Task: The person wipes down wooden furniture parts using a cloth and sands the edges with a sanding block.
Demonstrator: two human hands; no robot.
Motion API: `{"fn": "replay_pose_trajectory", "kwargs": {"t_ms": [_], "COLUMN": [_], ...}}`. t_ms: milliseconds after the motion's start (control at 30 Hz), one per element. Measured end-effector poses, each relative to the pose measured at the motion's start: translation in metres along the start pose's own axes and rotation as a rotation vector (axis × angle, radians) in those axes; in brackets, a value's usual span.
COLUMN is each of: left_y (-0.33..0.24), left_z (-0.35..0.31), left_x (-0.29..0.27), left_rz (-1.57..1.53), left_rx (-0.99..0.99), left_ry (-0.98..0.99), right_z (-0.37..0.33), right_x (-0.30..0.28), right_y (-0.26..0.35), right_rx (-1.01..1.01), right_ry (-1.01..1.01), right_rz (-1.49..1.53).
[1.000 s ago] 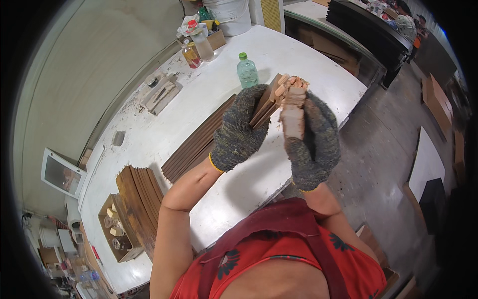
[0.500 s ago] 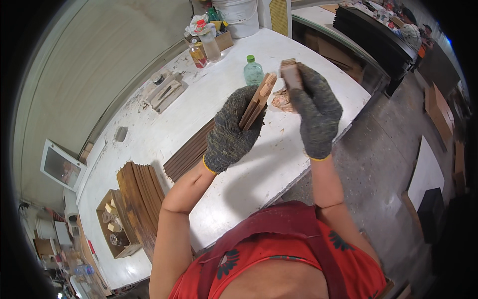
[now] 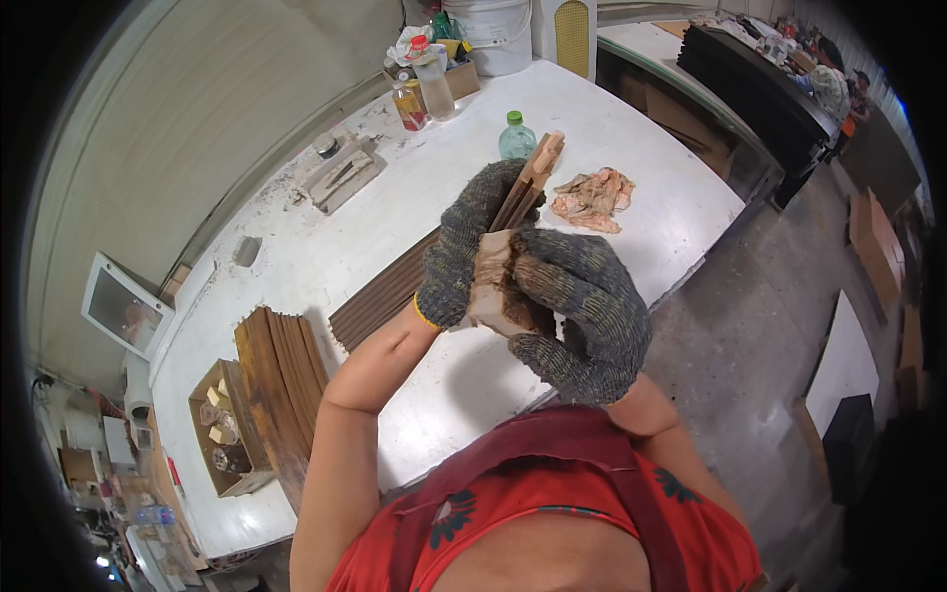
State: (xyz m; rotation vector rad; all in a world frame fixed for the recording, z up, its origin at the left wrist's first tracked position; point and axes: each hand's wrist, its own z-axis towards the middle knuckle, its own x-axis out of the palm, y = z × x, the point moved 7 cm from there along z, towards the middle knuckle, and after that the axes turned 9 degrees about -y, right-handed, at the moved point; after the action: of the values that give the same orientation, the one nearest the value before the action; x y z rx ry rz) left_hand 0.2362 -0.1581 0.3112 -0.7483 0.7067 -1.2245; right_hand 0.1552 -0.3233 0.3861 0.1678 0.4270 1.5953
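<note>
In my left hand (image 3: 462, 233), covered by a dark knit glove, are several slim brown wooden strips (image 3: 536, 180) with pale ends, pointing up and away. My right hand (image 3: 592, 301), gloved the same way, grips a pale block (image 3: 496, 288) with dark brown stains. The block is at the near end of the strips, against or just in front of my left hand; whether it touches them is hidden. More brown strips (image 3: 380, 301) lie side by side on the white table (image 3: 424, 434), partly behind my left forearm. A crumpled stained cloth (image 3: 594, 197) lies beyond my right hand.
A green-capped bottle (image 3: 516, 138) stands behind the strips. Farther back are more bottles (image 3: 434, 89) and a white bucket (image 3: 490, 37). Curved brown boards (image 3: 281, 385) and a small box (image 3: 219, 474) lie at left. The table's edge (image 3: 681, 279) drops to the floor at right.
My right hand has brought the block down and left, from beyond the strips to their near end. The cloth is now uncovered. My left hand still holds the strips.
</note>
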Motion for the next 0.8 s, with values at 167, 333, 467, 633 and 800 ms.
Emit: {"fn": "replay_pose_trajectory", "kwargs": {"t_ms": [167, 333, 467, 633, 800], "left_y": [-0.056, -0.057, -0.056, -0.055, -0.052], "left_z": [0.004, 0.003, -0.003, -0.011, -0.011], "left_x": [0.022, 0.023, 0.022, 0.022, 0.020], "left_rz": [0.346, 0.372, 0.366, 0.414, 0.355], "left_rx": [0.151, 0.220, 0.209, 0.186, 0.286], "left_ry": [0.015, 0.027, 0.031, 0.023, -0.017], "right_z": [-0.002, -0.001, -0.006, -0.016, -0.025], "right_x": [-0.040, -0.033, -0.027, -0.025, -0.020], "right_y": [-0.062, -0.075, -0.055, -0.045, -0.032], "right_rx": [0.293, 0.404, 0.241, 0.167, 0.142], "right_ry": [-0.407, -0.407, -0.401, -0.426, -0.379], "right_rz": [0.144, 0.106, -0.085, -0.079, -0.111]}}
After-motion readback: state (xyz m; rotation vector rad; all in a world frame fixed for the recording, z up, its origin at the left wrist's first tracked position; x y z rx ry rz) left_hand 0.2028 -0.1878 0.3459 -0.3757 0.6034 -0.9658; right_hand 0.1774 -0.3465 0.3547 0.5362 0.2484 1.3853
